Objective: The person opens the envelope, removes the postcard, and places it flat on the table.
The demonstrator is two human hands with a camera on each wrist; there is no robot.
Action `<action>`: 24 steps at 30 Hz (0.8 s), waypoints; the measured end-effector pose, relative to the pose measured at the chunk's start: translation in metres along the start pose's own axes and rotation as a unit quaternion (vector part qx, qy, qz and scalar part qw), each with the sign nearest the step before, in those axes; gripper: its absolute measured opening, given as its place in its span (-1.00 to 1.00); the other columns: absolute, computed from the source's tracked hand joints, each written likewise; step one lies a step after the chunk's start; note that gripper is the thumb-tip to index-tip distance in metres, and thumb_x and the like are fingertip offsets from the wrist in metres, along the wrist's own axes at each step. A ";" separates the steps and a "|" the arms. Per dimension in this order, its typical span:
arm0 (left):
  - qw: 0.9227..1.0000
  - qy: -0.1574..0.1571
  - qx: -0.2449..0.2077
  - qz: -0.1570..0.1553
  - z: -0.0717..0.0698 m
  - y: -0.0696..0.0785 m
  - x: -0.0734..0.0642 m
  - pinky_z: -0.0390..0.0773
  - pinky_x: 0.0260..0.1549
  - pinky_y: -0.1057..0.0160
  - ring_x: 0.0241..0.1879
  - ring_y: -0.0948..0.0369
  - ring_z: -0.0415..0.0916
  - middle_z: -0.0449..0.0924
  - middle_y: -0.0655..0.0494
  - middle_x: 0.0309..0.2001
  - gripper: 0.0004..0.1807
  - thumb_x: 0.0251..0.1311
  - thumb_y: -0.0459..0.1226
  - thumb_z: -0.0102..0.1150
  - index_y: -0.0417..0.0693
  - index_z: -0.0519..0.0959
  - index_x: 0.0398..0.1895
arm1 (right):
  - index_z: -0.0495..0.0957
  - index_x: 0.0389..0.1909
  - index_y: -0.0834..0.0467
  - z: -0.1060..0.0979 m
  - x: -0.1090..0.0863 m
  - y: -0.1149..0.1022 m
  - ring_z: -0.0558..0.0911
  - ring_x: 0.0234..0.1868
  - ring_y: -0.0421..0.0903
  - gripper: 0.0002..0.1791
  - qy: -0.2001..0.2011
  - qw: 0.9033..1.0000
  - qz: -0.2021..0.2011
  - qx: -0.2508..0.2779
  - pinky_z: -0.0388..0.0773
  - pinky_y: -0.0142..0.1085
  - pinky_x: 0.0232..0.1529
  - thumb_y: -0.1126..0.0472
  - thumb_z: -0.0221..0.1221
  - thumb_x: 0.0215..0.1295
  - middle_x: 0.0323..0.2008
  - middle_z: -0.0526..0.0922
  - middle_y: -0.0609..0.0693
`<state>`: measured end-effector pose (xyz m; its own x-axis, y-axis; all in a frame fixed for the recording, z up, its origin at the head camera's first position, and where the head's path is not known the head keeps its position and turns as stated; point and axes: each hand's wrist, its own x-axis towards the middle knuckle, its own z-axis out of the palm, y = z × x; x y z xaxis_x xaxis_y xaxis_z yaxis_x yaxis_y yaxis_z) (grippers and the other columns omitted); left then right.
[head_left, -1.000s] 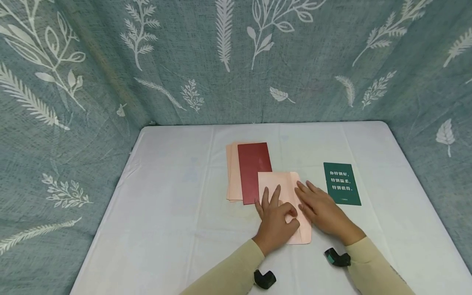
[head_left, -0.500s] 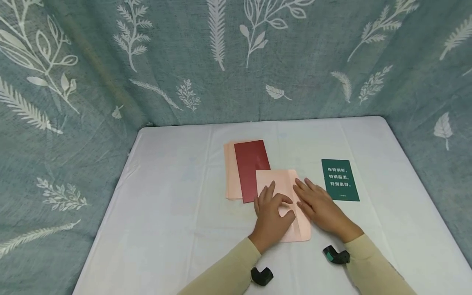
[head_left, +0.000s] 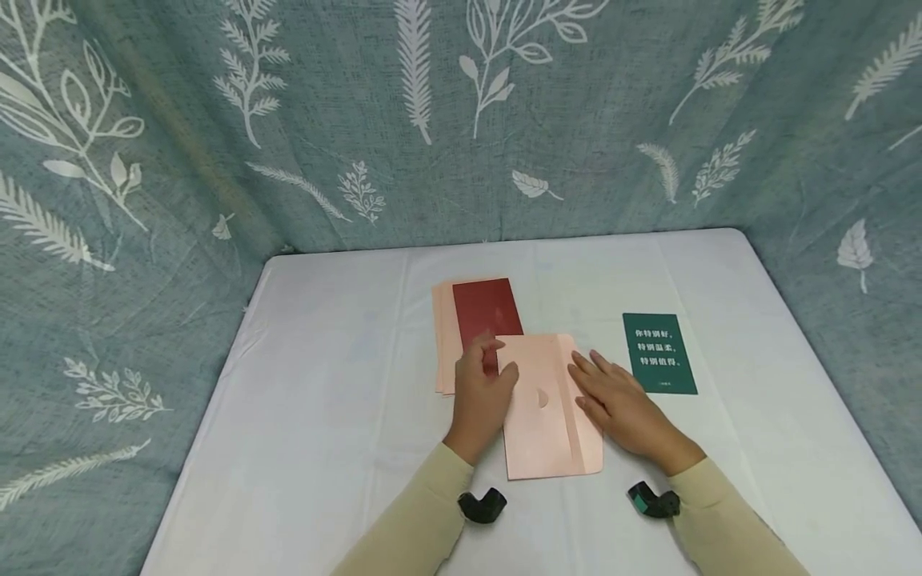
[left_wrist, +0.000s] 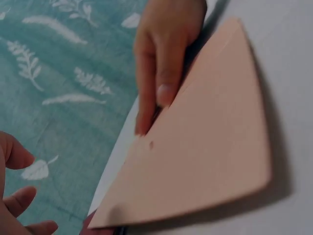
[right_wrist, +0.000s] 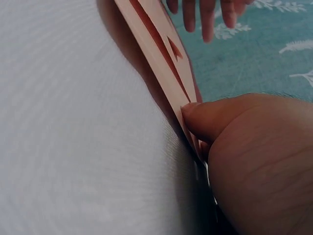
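Observation:
A pale pink envelope (head_left: 533,440) lies on the white table, with a fold line near its right edge and a small half-round notch showing. Extended fingers of my right hand (head_left: 634,408) rest on its right-hand flap; in the right wrist view the thumb (right_wrist: 203,117) touches the edge beside a slit in the paper. My left hand (head_left: 481,396) is bent loosely near the envelope's upper left corner, thumb and forefinger apart. Nothing shows between those fingers in the left wrist view, where part of the left hand (left_wrist: 14,196) appears at the lower left.
Behind the envelope, a dark red card or envelope (head_left: 486,308) lies on several pink ones (head_left: 442,344), partly covered. A dark green card (head_left: 659,352) with white characters lies to the right. A leaf-patterned curtain (head_left: 360,120) surrounds the table (head_left: 310,400).
My left hand has moved left and up, off the middle of the envelope to its upper left corner, uncovering the notch. My right hand stays on the flap.

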<state>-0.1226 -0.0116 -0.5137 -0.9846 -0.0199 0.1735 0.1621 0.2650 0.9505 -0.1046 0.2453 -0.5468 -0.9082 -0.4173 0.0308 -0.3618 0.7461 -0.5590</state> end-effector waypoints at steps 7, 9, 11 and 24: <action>0.998 0.026 -0.036 -0.052 -0.025 -0.003 0.016 0.28 0.46 -0.15 0.50 -0.11 0.32 0.38 -0.18 0.50 -0.49 0.56 -0.21 0.18 -0.25 0.41 0.44 | 0.28 0.67 0.19 0.001 0.000 0.001 0.03 0.70 0.23 -0.34 0.010 1.000 -0.006 -0.008 -0.07 0.29 0.57 0.10 0.15 0.68 0.68 0.19 0.10; 0.996 0.024 -0.041 -0.076 -0.031 -0.004 0.020 0.25 0.48 -0.16 0.54 -0.12 0.28 0.32 -0.17 0.55 -0.42 0.60 -0.11 0.15 -0.22 0.37 0.51 | 0.28 0.67 0.19 0.001 0.000 0.001 0.03 0.70 0.23 -0.34 0.011 1.000 -0.005 -0.008 -0.07 0.28 0.57 0.10 0.15 0.68 0.68 0.19 0.10; 0.994 0.021 -0.049 -0.097 -0.036 -0.004 0.023 0.27 0.47 -0.16 0.53 -0.10 0.28 0.28 -0.16 0.57 -0.36 0.63 -0.02 0.10 -0.20 0.32 0.56 | 0.28 0.67 0.19 0.001 0.000 0.001 0.02 0.70 0.23 -0.34 0.009 1.000 -0.003 -0.006 -0.07 0.28 0.58 0.11 0.15 0.68 0.69 0.19 0.10; 0.973 -0.017 -0.119 -0.195 -0.052 -0.007 0.035 0.62 0.09 -0.06 0.27 -0.02 0.44 0.40 -0.15 0.37 -0.13 0.61 0.31 -0.11 -0.24 0.28 0.55 | 0.28 0.68 0.18 0.001 0.000 0.002 0.01 0.71 0.22 -0.34 0.004 1.000 -0.002 0.000 -0.09 0.28 0.58 0.10 0.15 0.69 0.69 0.18 0.09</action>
<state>-0.1547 -0.0641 -0.5008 -0.9752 -0.0415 -0.2176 -0.2182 0.0127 0.9758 -0.1048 0.2466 -0.5490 -0.9090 -0.4150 0.0398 -0.3644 0.7444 -0.5596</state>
